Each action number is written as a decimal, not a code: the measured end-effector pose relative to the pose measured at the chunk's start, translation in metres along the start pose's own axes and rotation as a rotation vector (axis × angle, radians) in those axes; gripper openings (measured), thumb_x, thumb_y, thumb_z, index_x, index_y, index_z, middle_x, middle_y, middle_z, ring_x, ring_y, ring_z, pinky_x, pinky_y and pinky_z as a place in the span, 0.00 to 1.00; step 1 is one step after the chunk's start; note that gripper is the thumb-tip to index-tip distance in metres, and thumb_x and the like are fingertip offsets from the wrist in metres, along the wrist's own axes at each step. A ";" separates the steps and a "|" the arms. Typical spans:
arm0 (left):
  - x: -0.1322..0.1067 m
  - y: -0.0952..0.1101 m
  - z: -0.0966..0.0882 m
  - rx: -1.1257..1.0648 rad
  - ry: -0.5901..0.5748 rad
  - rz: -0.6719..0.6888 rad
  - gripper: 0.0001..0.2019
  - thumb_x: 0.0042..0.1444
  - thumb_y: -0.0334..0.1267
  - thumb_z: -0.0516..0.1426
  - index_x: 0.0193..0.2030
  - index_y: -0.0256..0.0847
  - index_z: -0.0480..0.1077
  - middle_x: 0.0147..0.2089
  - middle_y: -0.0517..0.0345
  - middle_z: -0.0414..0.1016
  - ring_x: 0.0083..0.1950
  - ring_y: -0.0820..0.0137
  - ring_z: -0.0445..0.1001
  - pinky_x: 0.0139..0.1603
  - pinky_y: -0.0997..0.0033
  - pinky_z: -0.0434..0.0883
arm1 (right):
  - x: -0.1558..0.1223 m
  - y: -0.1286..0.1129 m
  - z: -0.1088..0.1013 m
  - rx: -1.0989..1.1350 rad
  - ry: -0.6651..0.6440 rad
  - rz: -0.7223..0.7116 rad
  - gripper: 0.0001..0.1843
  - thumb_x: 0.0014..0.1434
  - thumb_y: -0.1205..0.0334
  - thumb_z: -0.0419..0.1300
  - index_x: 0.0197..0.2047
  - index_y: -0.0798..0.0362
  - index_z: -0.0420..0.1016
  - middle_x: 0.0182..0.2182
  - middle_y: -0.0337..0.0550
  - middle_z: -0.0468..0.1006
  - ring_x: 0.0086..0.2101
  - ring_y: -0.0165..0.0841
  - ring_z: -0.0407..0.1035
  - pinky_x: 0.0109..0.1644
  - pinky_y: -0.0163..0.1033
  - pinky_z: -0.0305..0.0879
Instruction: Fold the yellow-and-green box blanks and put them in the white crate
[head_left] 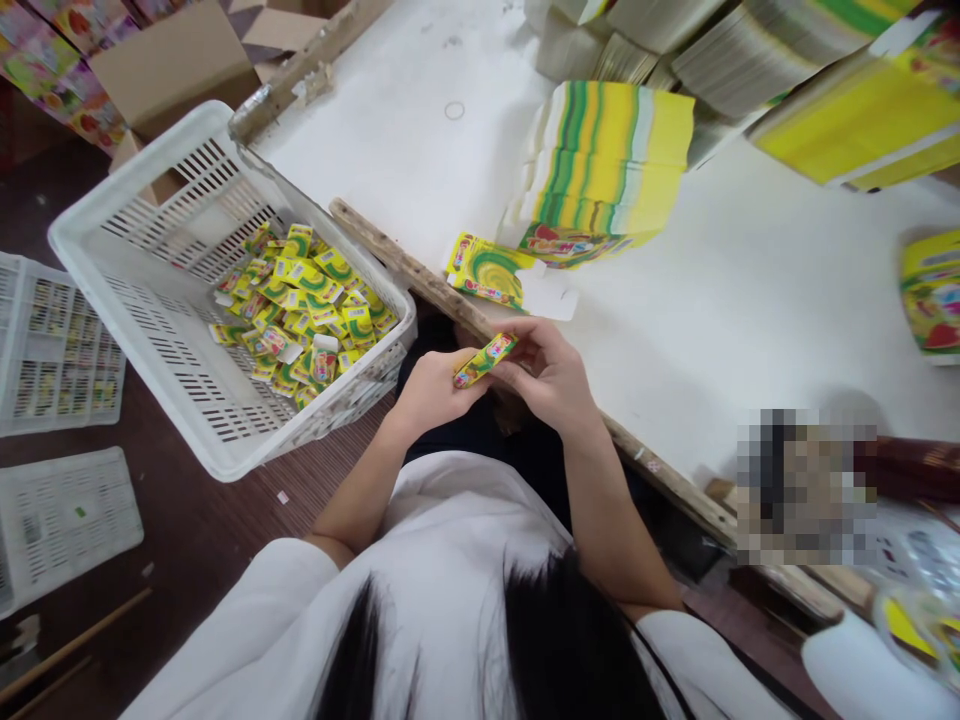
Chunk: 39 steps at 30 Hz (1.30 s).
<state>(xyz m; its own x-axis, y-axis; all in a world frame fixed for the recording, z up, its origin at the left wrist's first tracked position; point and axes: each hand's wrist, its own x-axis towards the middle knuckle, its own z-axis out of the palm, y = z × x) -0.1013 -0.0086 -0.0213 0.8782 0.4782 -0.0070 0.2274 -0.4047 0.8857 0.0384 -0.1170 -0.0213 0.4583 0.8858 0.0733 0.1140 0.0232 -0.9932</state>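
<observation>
A small yellow-and-green carton (485,360) is held between both hands, tilted, with its higher end toward the right. The left hand (431,392) is closed on the carton's lower end, which is pinched between thumb and fingertips. The right hand (551,375) is curled over the higher end, with the fingers bent around it from above. The carton is thus gripped by both hands at once and is kept off the table, above the person's lap.

Just beyond the carton, the wooden edge strip (420,280) of the white table (750,300) is seen running aslant. On the table a little beyond the carton, a single flat printed blank (487,270) is laid. Farther beyond the carton, a fanned stack of blanks (607,165) in the same green and yellow is set. Well beyond the carton and to its right, larger piles of printed sheets (855,110) are stacked.

To the left of the carton, close by, a white plastic basket (225,440) is placed. A heap of small boxes (300,310) in the same print is gathered in the corner of it nearest the carton. Well to the left of the carton, two more white crates (52,340) are seen on the dark floor, and far beyond it to the left an open cardboard box (172,65) is visible.
</observation>
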 end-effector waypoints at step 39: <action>0.000 -0.015 -0.002 -0.488 0.006 -0.003 0.34 0.40 0.54 0.72 0.50 0.42 0.67 0.46 0.54 0.73 0.48 0.63 0.75 0.51 0.63 0.73 | -0.012 0.000 -0.005 0.180 0.023 -0.028 0.30 0.60 0.40 0.61 0.62 0.40 0.66 0.55 0.45 0.77 0.52 0.43 0.74 0.50 0.48 0.76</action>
<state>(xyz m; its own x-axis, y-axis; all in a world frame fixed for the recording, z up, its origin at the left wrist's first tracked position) -0.1053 -0.0011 -0.0334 0.8749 0.4842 -0.0085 0.0050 0.0083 1.0000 0.0371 -0.1295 -0.0217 0.4777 0.8728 0.1007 -0.0323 0.1320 -0.9907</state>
